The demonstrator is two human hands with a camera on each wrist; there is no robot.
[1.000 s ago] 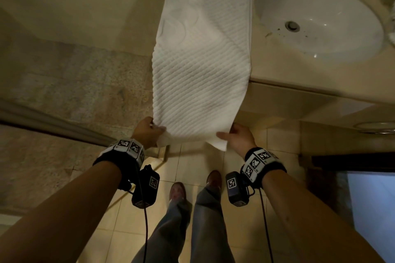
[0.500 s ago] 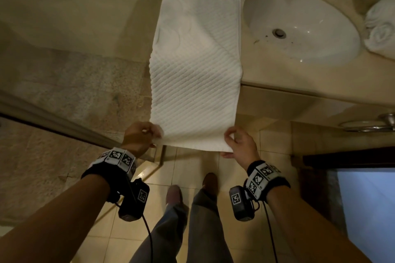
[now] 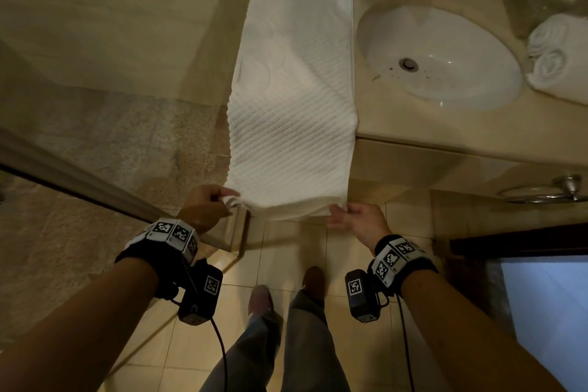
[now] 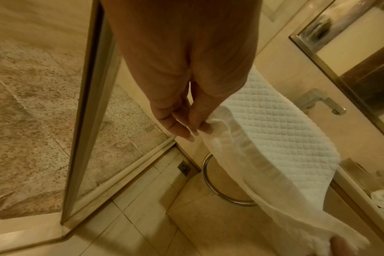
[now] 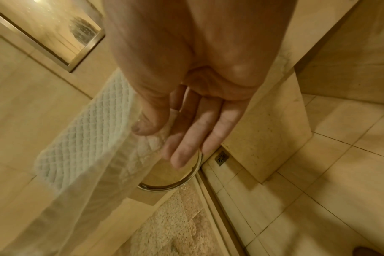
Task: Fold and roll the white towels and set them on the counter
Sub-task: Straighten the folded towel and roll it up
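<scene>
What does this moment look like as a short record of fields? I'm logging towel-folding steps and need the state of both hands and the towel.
towel in work: white towel, far part lying on the counter, near part hanging over its front edge
left hand: pinches the towel's near left corner
right hand: thumb and fingers hold the near right corner, other fingers straight
finished items: rolled towels on the counter right of the sink
sink: beside the towel, on its right
rolling: not yet begun on this towel
</scene>
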